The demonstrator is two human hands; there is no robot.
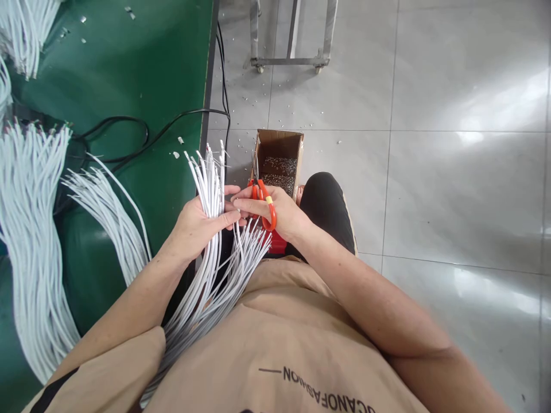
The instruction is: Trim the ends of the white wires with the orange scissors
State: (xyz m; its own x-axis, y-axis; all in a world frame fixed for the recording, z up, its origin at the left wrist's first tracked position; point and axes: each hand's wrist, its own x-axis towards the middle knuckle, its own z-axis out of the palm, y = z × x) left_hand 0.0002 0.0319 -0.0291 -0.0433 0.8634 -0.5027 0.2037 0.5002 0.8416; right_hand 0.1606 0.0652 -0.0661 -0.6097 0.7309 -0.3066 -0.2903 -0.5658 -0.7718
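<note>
My left hand (202,221) is closed round a bundle of white cables (210,189), whose cut ends point up and away from me. In my right hand (279,212) is a pair of red-handled scissors (272,215), blades pointing forward, with yellow tape on one handle. The fingertips of both hands meet near one cable, and whether the right fingers pinch it is hard to make out. More white cables (253,246) from the same lot hang over my lap below the hands.
A cardboard box (280,140) holding small clippings stands on the floor past my hands. On the green table (172,63) at left lie thick white cable bundles (34,229), a smaller bundle (112,218) and black cords (172,121). A wheeled metal frame (290,61) stands beyond; scraps dot the tiles.
</note>
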